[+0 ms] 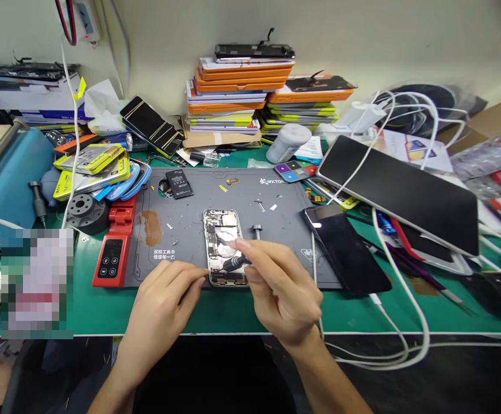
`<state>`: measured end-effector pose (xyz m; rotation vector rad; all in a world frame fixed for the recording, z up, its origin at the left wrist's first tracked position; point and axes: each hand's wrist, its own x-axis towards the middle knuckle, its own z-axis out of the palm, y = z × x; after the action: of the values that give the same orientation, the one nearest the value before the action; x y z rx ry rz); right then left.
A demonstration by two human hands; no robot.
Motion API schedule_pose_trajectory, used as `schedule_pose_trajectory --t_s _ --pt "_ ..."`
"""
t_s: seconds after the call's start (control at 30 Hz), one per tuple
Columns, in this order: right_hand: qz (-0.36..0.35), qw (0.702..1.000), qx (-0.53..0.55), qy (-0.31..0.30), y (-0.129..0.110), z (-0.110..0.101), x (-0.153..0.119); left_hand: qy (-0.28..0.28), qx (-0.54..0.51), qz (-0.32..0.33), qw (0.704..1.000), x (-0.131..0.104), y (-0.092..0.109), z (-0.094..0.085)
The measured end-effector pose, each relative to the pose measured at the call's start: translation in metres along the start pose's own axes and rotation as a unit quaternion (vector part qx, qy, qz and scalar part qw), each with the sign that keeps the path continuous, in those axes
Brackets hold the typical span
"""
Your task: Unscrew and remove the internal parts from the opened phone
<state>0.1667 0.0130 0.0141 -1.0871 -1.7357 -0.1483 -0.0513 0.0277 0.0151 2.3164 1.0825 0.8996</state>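
An opened phone (228, 230) lies on the grey work mat (181, 241), its circuit boards and inner metal showing. My left hand (164, 296) is at the phone's lower left corner, its thumb and forefinger closed in at the frame. Over the lower right of the phone, my right hand (282, 287) pinches a dark, ridged screwdriver (234, 263); its tip reaches down toward the phone's lower part. A dark round knob (256, 229) shows just beyond the right fingers; whether it belongs to the same tool is unclear. A loose black battery (180, 183) rests higher on the mat.
A red device with buttons (112, 259) borders the mat's left side. To the right lie a black phone (347, 250), a large tablet (401, 195) and white cables (405, 270). Orange-edged boxes (237, 83) are stacked at the back. Small parts (259, 205) are scattered over the mat.
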Motion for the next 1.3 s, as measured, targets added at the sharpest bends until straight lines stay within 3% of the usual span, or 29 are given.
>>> schedule_pose_trajectory --t_s 0.53,0.8,1.1,1.3 --pt "0.024 1.0 0.011 0.013 0.003 0.0 0.003 -0.004 0.023 0.005 1.0 -0.001 -0.001 -0.001" --pt "-0.007 0.998 0.058 -0.006 0.001 0.002 0.003 -0.005 0.024 0.009 1.0 0.0 -0.006 -0.002" --pt "-0.01 0.998 0.054 0.038 0.003 0.005 0.007 -0.002 0.019 0.017 1.0 0.002 -0.014 -0.002" --pt "-0.032 0.996 0.078 0.019 0.003 0.007 0.006 -0.002 0.014 0.015 1.0 0.001 -0.014 -0.001"
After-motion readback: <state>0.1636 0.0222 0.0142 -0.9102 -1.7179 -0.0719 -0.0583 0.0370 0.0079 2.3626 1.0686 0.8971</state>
